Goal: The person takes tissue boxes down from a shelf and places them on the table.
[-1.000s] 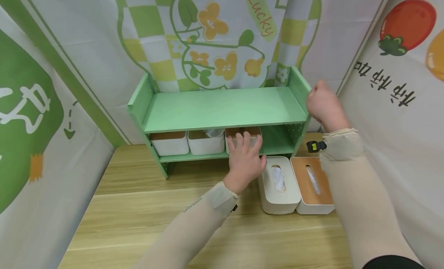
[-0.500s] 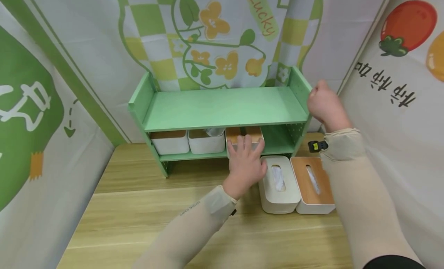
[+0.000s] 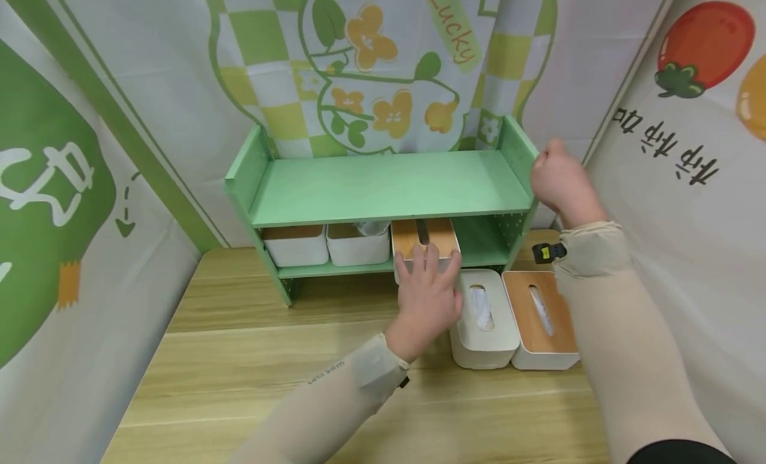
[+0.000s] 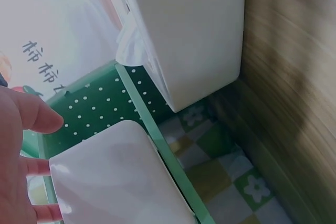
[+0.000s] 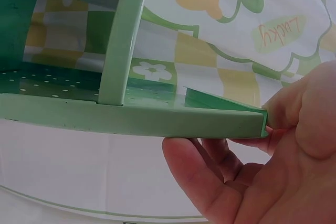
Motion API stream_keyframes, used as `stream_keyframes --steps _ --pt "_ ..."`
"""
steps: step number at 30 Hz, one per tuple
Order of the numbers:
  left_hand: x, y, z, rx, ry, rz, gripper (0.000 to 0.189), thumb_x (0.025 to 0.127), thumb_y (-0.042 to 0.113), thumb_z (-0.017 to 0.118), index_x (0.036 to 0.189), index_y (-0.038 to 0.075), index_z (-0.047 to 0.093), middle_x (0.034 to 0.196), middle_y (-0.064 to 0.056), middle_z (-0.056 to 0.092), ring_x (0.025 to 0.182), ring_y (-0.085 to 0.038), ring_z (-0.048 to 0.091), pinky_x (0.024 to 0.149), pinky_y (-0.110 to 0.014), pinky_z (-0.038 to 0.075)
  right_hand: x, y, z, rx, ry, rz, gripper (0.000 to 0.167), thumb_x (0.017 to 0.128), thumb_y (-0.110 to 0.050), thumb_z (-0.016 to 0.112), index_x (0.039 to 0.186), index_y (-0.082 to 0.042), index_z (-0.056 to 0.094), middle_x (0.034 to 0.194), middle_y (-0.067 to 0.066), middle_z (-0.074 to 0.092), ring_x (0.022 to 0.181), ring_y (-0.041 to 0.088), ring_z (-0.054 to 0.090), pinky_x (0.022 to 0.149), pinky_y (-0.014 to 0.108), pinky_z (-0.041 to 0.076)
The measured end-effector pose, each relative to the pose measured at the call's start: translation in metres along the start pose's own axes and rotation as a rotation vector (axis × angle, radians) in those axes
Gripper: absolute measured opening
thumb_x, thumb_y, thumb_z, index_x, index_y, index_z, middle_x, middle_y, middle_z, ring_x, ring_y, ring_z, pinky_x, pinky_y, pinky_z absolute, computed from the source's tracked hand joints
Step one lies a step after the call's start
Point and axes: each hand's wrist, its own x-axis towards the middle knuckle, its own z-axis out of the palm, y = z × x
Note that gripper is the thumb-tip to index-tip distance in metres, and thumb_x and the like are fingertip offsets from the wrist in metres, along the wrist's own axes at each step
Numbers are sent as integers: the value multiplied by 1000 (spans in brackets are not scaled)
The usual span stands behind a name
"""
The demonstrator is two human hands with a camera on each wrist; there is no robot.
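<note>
My left hand [image 3: 426, 298] lies spread over the front of a white tissue box [image 3: 407, 236] with a wooden slotted lid. Its fingertips touch the lid near the front edge, and the thumb stands off to the side. This box juts from the lower tier of a green shelf rack [image 3: 383, 185]. The left wrist view shows the white wall of a box [image 4: 121, 182] beside those fingers. At the rack's right side panel, my right hand [image 3: 562, 185] grips the upper edge. In the right wrist view, the right hand [image 5: 262, 166] has its thumb against the panel.
Two white bins [image 3: 294, 248] sit left on the same tier. On the wooden table [image 3: 239, 357], a white-lidded tissue box [image 3: 499, 334] and a wooden-lidded one [image 3: 556, 318] stand side by side, right of the left hand. Printed curtains [image 3: 383, 65] hang behind the rack.
The tissue box under my left hand has slid forward out of the shelf, showing more of its lid. The left hand has drawn back slightly with it. My right hand keeps its place.
</note>
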Motion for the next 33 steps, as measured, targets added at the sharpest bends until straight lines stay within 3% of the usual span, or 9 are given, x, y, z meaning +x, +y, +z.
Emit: stream_keyframes --steps 5,8,10,14,17,20,26,29,33 --pt "-3 0 -2 1 -1 2 58 91 46 57 144 30 39 140 -17 34 131 -42 27 105 -70 20 1 0 0 -4 -1 -6 61 107 -35 6 157 -1 5 118 29 50 87 37 53 64 45 51" --pt "-5 -3 -5 -95 55 -14 57 89 43 60 142 28 44 138 -16 37 131 -40 29 106 -67 21 0 0 0 22 -13 -7 61 107 -36 7 157 -2 3 125 31 48 91 38 54 66 45 52" --pt "-8 -9 -8 -234 126 -56 57 87 39 64 139 25 49 135 -15 40 128 -37 32 104 -62 25 -1 1 1 39 -23 2 61 107 -36 8 157 -3 3 127 30 47 93 38 53 68 46 52" --pt "-15 -29 -11 -658 290 -215 54 83 28 69 132 12 54 127 -12 44 119 -31 37 95 -50 32 -3 3 3 16 -13 8 59 106 -35 6 155 -1 10 121 29 48 91 38 52 68 47 50" --pt "-22 -50 -13 -957 336 -342 50 85 22 66 130 5 50 125 -13 43 118 -32 38 91 -49 35 -4 4 3 -8 3 0 59 106 -35 5 152 2 15 115 29 49 89 39 53 67 47 49" --pt "-26 -70 -16 -1223 242 -460 50 91 22 63 134 3 45 131 -16 40 122 -36 36 94 -51 38 -4 4 3 -8 5 -5 60 106 -35 6 151 2 16 115 30 50 91 40 54 68 48 50" --pt "-20 -95 -9 -1721 -149 -709 64 99 35 58 148 8 27 149 -22 23 135 -44 27 106 -61 30 -3 3 -1 -4 -3 2 60 106 -37 6 152 1 16 116 29 49 92 40 54 67 47 51" --pt "-16 -98 -1 -1855 -277 -790 76 98 39 59 154 10 16 154 -28 16 138 -50 22 107 -66 27 -3 2 -1 2 -12 2 60 107 -38 7 152 0 15 117 29 49 93 40 54 68 48 52" --pt "-10 -94 10 -1930 -331 -851 83 96 42 63 155 12 14 148 -34 22 133 -53 28 108 -64 28 -3 0 -1 3 -16 -6 60 107 -38 8 152 0 15 118 29 49 95 41 55 68 48 53"
